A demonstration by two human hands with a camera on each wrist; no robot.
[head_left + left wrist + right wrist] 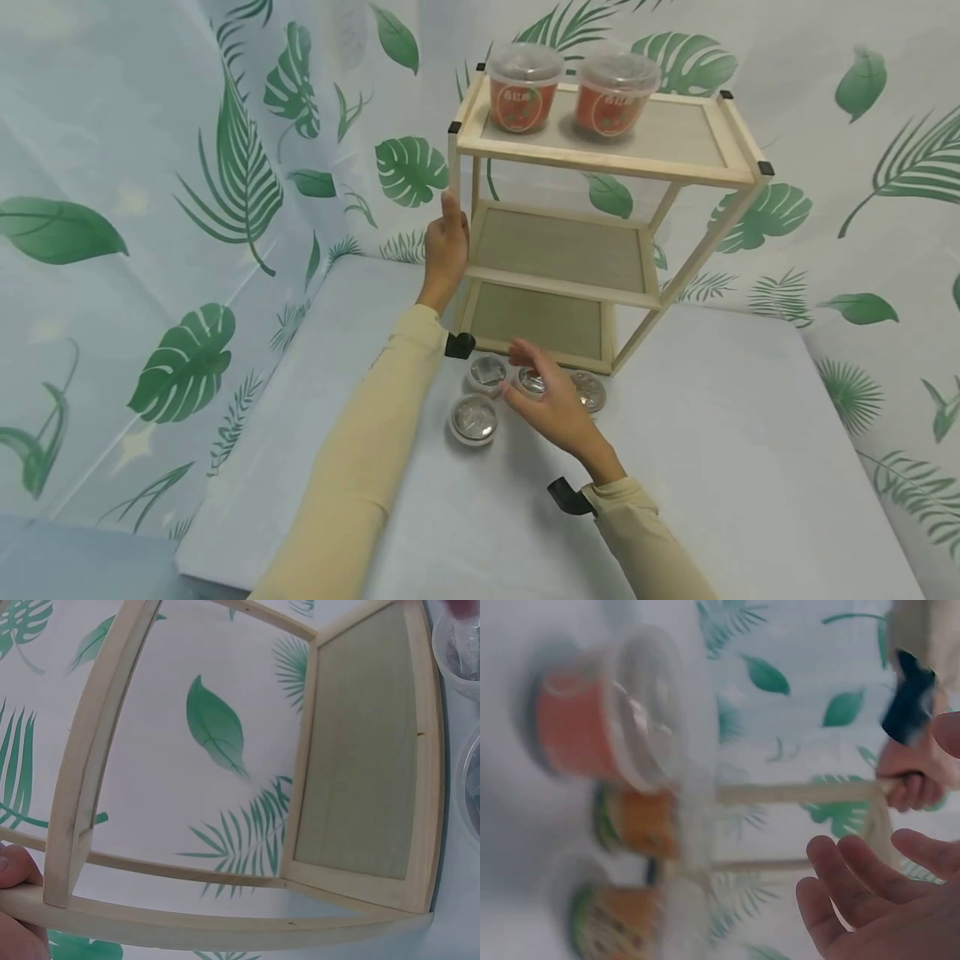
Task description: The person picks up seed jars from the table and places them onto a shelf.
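Observation:
My left hand [446,250] grips the front left post of a small wooden three-tier shelf [562,288]. In the left wrist view, its fingers [19,868] wrap that post beside the middle tier. With fingers loosely bent and nothing between them, my right hand [551,400] hovers over several lidded plastic tubs on the table. One clear-lidded tub [474,419] stands nearest the front, another tub [487,372] just behind it. A third tub [532,381] is partly hidden by the right hand, and one more tub [588,392] shows to its right.
Two red-labelled tubs stand on the shelf's top tier, a left tub [522,107] and a right tub [610,107]. A white-covered table [720,450] carries the shelf near its back edge. Behind hangs a leaf-patterned curtain [360,108].

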